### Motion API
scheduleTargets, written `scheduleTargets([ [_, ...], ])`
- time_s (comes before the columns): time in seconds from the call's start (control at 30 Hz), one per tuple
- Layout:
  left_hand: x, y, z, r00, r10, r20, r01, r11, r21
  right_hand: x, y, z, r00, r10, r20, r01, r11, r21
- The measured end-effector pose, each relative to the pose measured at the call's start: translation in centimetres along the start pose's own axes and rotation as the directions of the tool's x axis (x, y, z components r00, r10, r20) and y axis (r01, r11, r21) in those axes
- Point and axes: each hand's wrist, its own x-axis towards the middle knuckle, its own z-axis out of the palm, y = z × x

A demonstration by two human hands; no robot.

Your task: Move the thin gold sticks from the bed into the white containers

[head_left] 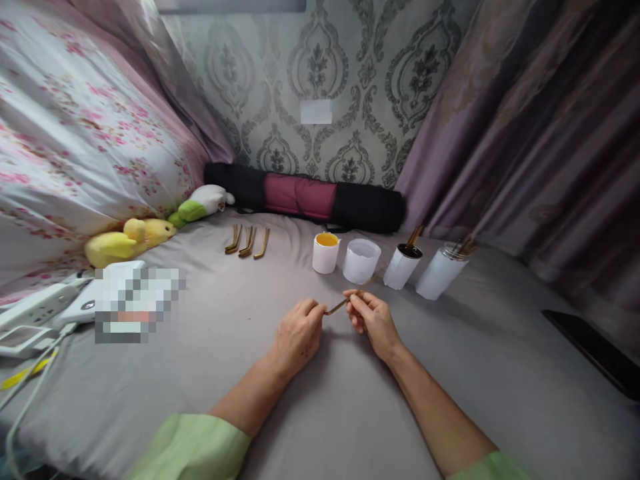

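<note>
Between my two hands a thin brown stick (338,307) is stretched at a slant above the grey sheet. My left hand (303,333) is closed round its lower left end, which the fingers hide. My right hand (373,319) pinches it further up between thumb and fingers. A faint, blurred length seems to run on past the right fingertips toward the white cups. Beyond the left hand lie several brown bent sticks (247,243) in small groups, each with a short crooked end.
Behind my hands stand a white cup with yellow inside (325,259), a translucent white cup (361,263), and two white-wrapped containers (401,268) (440,275) with sticks. Plush toys (127,240), a power strip (40,307) and cables lie left; a dark phone-like slab (595,353) lies right. A black-and-maroon bag (300,198) lines the wall.
</note>
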Motion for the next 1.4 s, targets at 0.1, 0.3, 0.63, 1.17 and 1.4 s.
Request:
scheduleTargets([
  [0.1,0.0,0.0,0.2,1.000,-0.022,-0.023,0.021,0.998,-0.055,0.0,0.1,0.0,1.000,-0.003,-0.006,0.003,1.000,-0.015],
  [0.3,0.1,0.0,0.2,0.995,-0.094,-0.041,0.085,0.978,-0.193,0.0,0.3,-0.1,1.000,-0.001,-0.012,0.001,1.000,-0.030],
  [0.63,0.4,0.2,0.5,0.960,-0.279,-0.005,0.252,0.874,-0.416,0.3,0.5,-0.3,0.999,-0.007,-0.050,0.005,0.999,-0.042],
  [1.17,0.6,0.8,0.1,0.731,-0.459,0.505,0.532,-0.079,-0.843,0.2,0.5,-0.5,0.984,-0.005,-0.177,-0.015,0.994,-0.111],
  [1.4,0.4,1.5,-0.6,0.650,-0.379,0.659,0.601,-0.275,-0.751,0.5,0.4,-0.9,0.974,-0.021,-0.227,-0.009,0.992,-0.128],
])
